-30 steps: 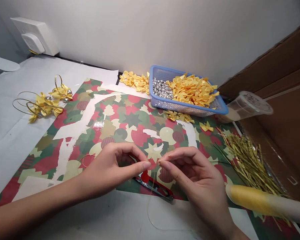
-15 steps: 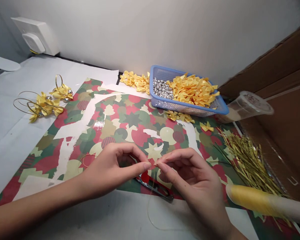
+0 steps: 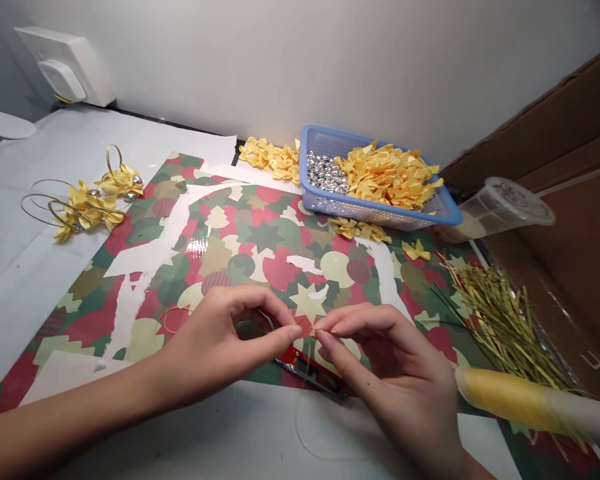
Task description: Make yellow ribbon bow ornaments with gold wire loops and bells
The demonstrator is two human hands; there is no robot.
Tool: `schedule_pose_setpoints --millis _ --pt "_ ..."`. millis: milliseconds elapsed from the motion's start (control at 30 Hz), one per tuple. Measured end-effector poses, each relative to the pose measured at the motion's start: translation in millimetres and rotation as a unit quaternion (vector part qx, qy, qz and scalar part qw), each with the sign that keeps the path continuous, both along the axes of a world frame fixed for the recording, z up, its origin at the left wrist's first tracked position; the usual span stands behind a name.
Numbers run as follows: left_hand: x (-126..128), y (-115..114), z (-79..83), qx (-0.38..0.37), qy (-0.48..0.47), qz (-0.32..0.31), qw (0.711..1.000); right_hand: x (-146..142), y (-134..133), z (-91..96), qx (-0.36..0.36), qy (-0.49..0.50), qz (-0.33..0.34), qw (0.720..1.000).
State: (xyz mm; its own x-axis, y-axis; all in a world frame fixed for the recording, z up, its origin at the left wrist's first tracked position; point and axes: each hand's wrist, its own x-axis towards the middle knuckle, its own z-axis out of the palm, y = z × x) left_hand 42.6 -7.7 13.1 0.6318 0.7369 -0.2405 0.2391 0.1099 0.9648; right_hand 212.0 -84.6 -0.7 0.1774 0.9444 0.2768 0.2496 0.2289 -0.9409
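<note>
My left hand (image 3: 225, 340) and my right hand (image 3: 385, 363) meet above the patterned wrapping paper (image 3: 265, 267), fingertips nearly touching. Each pinches a thin wire (image 3: 300, 413), which loops down over the white surface below. What the fingertips hold is very fine and hard to make out. Red-handled thread snips (image 3: 305, 370) lie just under my hands, partly hidden by them. Further left, several finished yellow ribbon bows with silver bells and gold wire loops (image 3: 83, 210) rest on the white sheet.
A blue plastic basket (image 3: 375, 219) holds silver beads (image 3: 325, 172) and yellow bows (image 3: 387, 177). Loose bows (image 3: 273, 160) lie behind it. Gold strands (image 3: 505, 327), a yellow-wrapped tube (image 3: 530, 400) and a plastic cup (image 3: 495, 210) stand right, before cardboard (image 3: 565, 147).
My right hand has sunk slightly lower and its fingers have curled a little, while both hands stay pinched close together. The whole scene has shifted slightly upward in view.
</note>
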Motion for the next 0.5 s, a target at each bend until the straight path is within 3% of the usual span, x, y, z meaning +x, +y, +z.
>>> schedule_pose_setpoints --millis 500 --pt "-0.2 -2.3 -1.3 -0.004 0.008 -0.011 1.0 -0.6 0.1 -3.4 0.022 -0.048 -0.006 0.999"
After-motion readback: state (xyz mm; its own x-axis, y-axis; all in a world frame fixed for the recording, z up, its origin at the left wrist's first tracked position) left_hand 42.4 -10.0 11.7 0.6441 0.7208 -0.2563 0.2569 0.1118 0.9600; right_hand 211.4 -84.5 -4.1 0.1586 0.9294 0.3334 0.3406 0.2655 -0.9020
